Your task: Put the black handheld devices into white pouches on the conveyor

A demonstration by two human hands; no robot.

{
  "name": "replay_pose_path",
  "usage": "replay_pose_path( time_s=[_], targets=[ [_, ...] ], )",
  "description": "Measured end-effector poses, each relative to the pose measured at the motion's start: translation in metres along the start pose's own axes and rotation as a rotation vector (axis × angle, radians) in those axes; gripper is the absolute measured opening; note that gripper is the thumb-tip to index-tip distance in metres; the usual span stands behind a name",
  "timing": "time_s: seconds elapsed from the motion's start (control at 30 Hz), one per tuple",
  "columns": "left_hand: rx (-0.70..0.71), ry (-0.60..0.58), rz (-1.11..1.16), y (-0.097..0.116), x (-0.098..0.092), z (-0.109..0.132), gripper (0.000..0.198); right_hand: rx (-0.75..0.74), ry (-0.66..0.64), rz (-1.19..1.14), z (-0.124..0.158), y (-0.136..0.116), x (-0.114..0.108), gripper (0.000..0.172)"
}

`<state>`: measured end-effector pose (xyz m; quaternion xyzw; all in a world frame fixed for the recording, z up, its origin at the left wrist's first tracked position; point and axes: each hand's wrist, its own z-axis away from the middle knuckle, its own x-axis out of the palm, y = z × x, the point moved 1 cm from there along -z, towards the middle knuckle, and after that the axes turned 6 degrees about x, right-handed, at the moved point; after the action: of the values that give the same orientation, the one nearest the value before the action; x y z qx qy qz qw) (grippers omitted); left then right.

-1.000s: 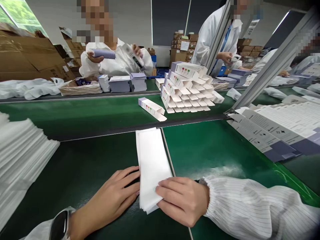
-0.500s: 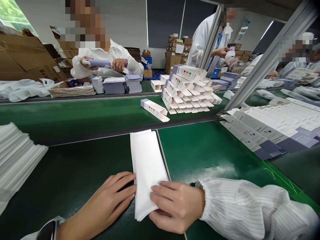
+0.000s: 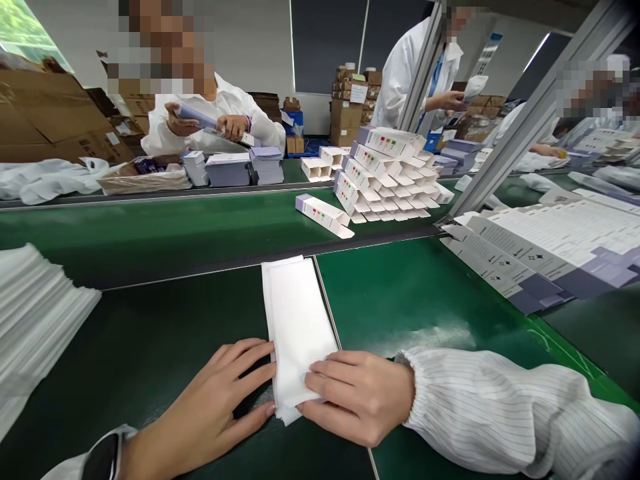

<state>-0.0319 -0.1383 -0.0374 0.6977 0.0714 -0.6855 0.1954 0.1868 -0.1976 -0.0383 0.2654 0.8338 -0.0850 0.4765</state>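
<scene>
A folded white sheet [image 3: 300,320], soft like thin cloth or paper, lies lengthwise on the dark green table in front of me. Its layers are slightly offset along the left side and at the lower end. My left hand [image 3: 227,393] rests at its left edge, fingers spread and thumb apart, fingertips touching the side. From the right, my right hand [image 3: 363,397] has its fingers bent over the lower right part, with the thumb at the bottom edge. A tall pile of similar white folded sheets [image 3: 40,327] stands at the far left.
Beyond the table runs a green conveyor belt [image 3: 175,230] carrying a stack of open-ended white cartons [image 3: 390,180] and a single carton [image 3: 324,215]. Flat printed cartons [image 3: 545,253] lie at right, near a slanted metal post [image 3: 520,127]. A co-worker [image 3: 215,120] handles a purple item opposite.
The cartons on the belt have shifted right. My left thumb has spread away from its fingers. My right hand is slightly higher and farther right, and the sheet's lower end sits higher.
</scene>
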Motion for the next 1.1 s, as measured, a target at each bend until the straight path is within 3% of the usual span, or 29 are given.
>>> replay_pose_path(
  time_s=[0.37,0.53,0.8,1.0,1.1],
  targets=[
    [0.009,-0.003,-0.090,-0.005,0.007,0.002,0.049,-0.082,0.007,0.029,-0.001,0.004,0.000,0.020],
    [0.012,0.052,-0.130,0.002,0.009,0.002,0.057,0.004,-0.018,-0.012,0.000,0.005,0.000,0.021],
    [-0.006,0.128,-0.130,0.009,0.008,0.000,0.053,0.127,0.018,-0.082,0.002,0.008,0.002,0.022],
    [-0.010,0.135,-0.160,0.003,0.013,0.000,0.047,0.093,-0.044,-0.127,0.003,0.012,0.002,0.034],
    [-0.015,0.120,-0.154,0.003,0.015,0.000,0.047,0.120,-0.051,-0.121,0.003,0.012,0.002,0.032]
  ],
)
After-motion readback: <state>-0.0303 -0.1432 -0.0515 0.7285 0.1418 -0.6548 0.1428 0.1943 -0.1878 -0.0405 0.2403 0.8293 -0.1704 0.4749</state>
